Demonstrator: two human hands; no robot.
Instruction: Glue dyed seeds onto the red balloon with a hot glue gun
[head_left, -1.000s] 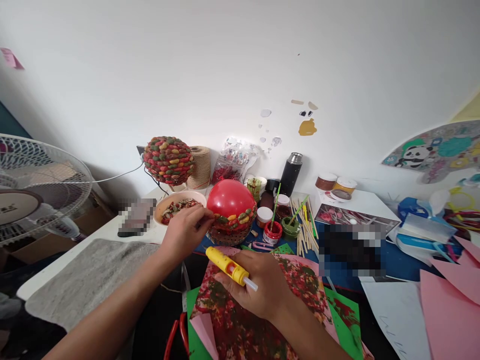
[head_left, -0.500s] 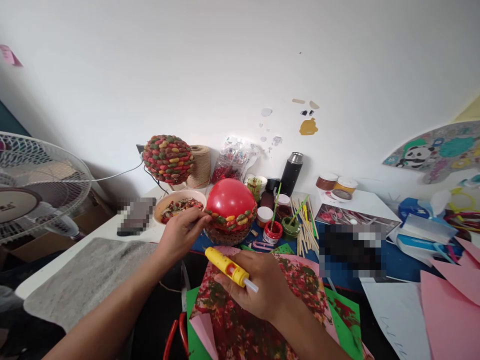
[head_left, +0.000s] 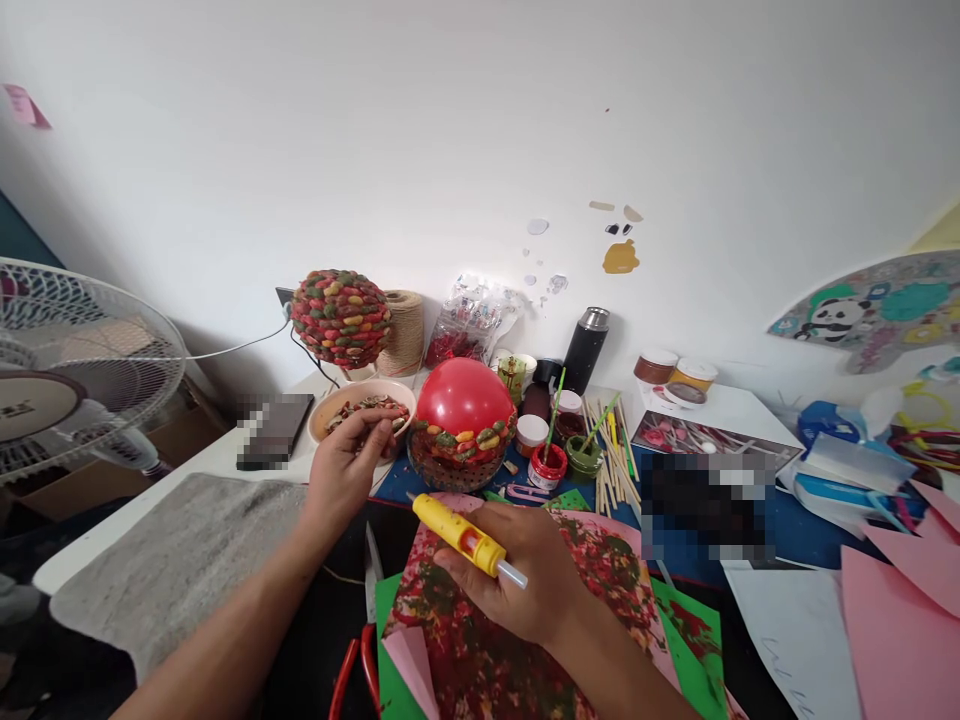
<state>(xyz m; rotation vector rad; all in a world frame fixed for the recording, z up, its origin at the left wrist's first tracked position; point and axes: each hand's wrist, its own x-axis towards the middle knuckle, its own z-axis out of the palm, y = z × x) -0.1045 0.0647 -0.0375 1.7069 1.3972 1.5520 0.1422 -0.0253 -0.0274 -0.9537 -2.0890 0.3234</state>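
Observation:
My right hand is wrapped round a yellow hot glue gun, whose clear glue stick sticks out at the back and whose nozzle points up and left. My left hand is at the near edge of a pale bowl with painted shell-like pieces in it. Its thumb and fingers are pinched together; whatever is between them is too small to make out. Just right of it, a red balloon sits in a woven basket. A band of red, green and yellow pieces rings the balloon.
Behind the bowl stand a ball covered in coloured pieces and a twine spool. Paint jars, wooden sticks and a black flask are to the right. Red-handled scissors lie beside paint-stained paper. A fan is at left.
My left hand has moved left, off the band on the balloon, to the bowl's near edge. My right hand keeps the glue gun in nearly the same place.

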